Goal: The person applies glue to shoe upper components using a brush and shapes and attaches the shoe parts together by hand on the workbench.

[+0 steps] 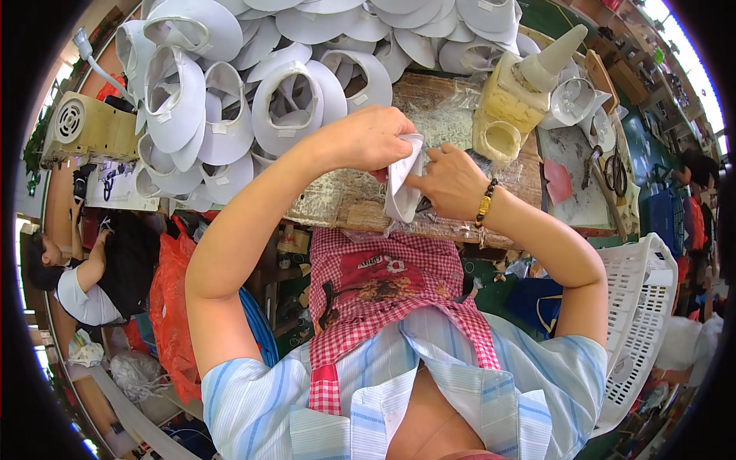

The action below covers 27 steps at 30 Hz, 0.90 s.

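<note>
White piece [398,190] between the fingers [431,182]

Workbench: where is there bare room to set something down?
The workbench is bare between the left forearm and white piece. Another patch, partly under clear film, lies between the white visors and yellow container. Visors crowd the far side.

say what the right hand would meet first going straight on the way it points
The white piece held by the left hand; the right hand points left at it, seemingly touching it, though depth is unclear.
</note>
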Available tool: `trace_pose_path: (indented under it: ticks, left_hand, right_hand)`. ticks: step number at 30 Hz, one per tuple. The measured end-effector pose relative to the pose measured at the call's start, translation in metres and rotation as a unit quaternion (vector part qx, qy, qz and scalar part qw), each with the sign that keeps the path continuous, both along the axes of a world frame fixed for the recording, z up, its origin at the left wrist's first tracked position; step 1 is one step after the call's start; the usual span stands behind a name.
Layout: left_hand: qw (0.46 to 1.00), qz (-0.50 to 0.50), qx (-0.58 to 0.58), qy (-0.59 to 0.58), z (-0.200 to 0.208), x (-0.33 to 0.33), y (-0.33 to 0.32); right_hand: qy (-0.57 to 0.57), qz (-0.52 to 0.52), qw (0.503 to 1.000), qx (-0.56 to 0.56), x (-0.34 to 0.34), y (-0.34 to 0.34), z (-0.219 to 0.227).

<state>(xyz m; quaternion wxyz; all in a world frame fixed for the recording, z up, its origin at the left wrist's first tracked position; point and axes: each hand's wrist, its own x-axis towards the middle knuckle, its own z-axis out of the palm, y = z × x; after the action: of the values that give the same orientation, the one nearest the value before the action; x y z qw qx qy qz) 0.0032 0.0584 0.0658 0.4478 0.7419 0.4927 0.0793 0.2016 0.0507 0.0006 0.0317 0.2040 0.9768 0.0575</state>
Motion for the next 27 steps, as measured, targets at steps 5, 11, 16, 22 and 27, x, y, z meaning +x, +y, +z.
trace_pose_path:
  ticks: [5,11,16,22,27]
  left_hand:
    - [0.998,0.019,0.051,0.009,-0.016,-0.017,0.002]
    - [0.992,0.066,0.098,-0.041,-0.031,-0.019,0.012]
    - [0.994,0.056,0.086,-0.034,-0.029,-0.007,0.02]
    - [0.994,0.019,0.104,-0.019,-0.032,0.002,0.032]
    - [0.994,0.08,0.013,-0.079,-0.045,0.005,0.045]
  right_hand:
    - [-0.044,-0.06,0.995,-0.06,0.021,-0.016,-0.009]
    - [0.015,-0.078,0.989,-0.124,0.022,-0.023,-0.008]
    - [0.045,-0.104,0.978,-0.174,0.021,-0.013,0.018]
    - [-0.02,-0.098,0.995,0.018,0.012,-0.012,-0.018]
    - [0.028,-0.205,0.978,0.008,0.033,-0.004,-0.014]
